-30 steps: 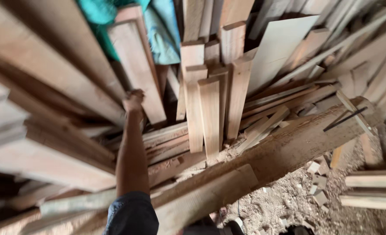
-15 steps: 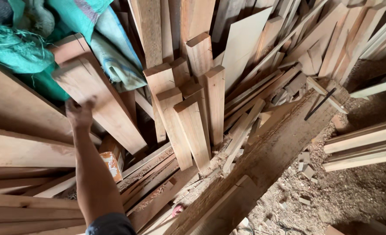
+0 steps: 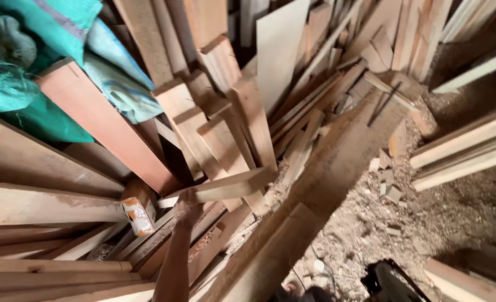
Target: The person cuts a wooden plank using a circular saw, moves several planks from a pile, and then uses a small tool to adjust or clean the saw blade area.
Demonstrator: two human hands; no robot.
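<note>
My left hand (image 3: 188,206) reaches forward into a heap of leaning timber, with the bare forearm coming up from the bottom edge. Its fingers are closed on the left end of a short pale board (image 3: 231,186) that lies nearly level across the pile. Just left of the hand sits a small cardboard box (image 3: 138,211), wedged between planks. A wide reddish plank (image 3: 105,126) slants down toward the hand from the upper left. My right hand is out of sight.
Teal cloth and netting (image 3: 30,50) hang over the stack at the top left. A long heavy beam (image 3: 326,179) runs diagonally through the middle. Sawdust and offcuts (image 3: 390,193) cover the ground on the right, beside stacked pale battens (image 3: 466,148). A black object (image 3: 390,282) lies at the bottom edge.
My left hand has come down from the end of the wide reddish plank to a lower spot and now grips the short pale board. The view has tilted downward and closer.
</note>
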